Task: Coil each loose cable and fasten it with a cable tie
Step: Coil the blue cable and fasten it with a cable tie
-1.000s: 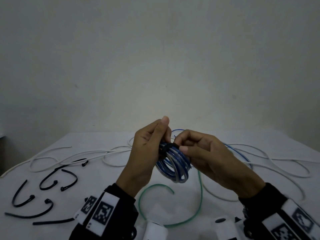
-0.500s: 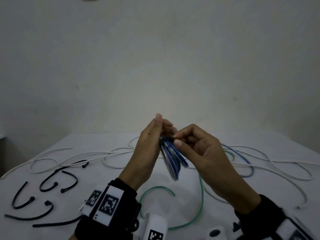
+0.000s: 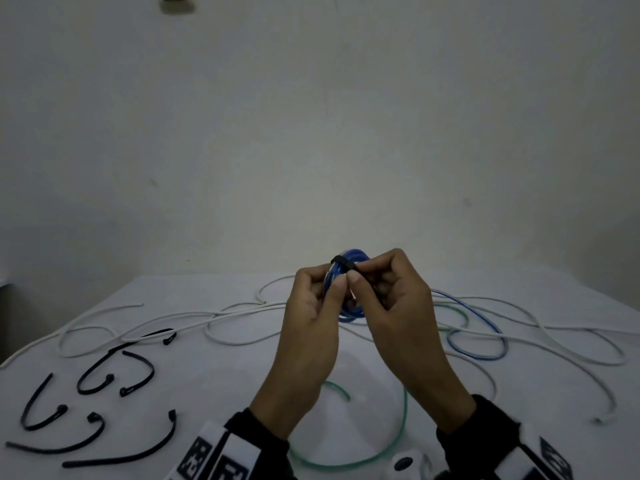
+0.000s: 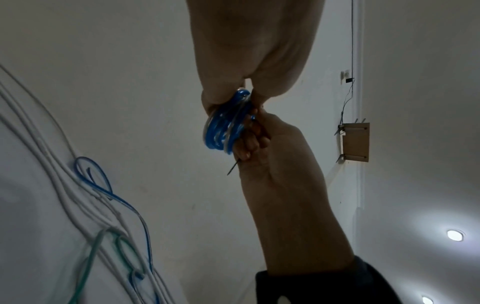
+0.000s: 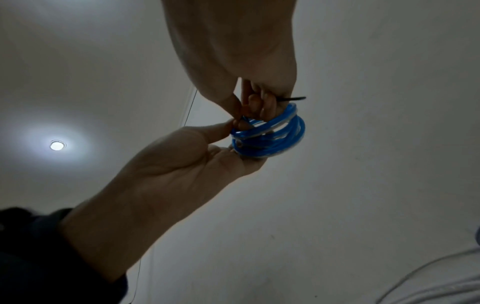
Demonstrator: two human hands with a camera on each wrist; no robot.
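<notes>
Both hands hold a blue cable coil [image 3: 354, 255] up above the white table [image 3: 214, 393]. A black cable tie [image 3: 341, 262] wraps over the top of the coil. My left hand [image 3: 332, 283] grips the coil's left side between thumb and fingers; the left wrist view shows the coil [image 4: 222, 128] under them. My right hand [image 3: 362, 271] pinches the tie beside the coil. In the right wrist view the tie's tail [image 5: 293, 98] sticks out past the fingers above the coil [image 5: 270, 135]. The tie's head is hidden by the fingers.
Several loose black cable ties [image 3: 104, 375] lie on the table at the left. Long white cables [image 3: 207, 317] run across the middle and right. A loose blue cable [image 3: 485, 341] lies at the right and a green cable [image 3: 403, 427] near the front.
Both hands have lifted the coil higher and turned it. The tie now sits on top of the coil, and the thumbs have come together below it.
</notes>
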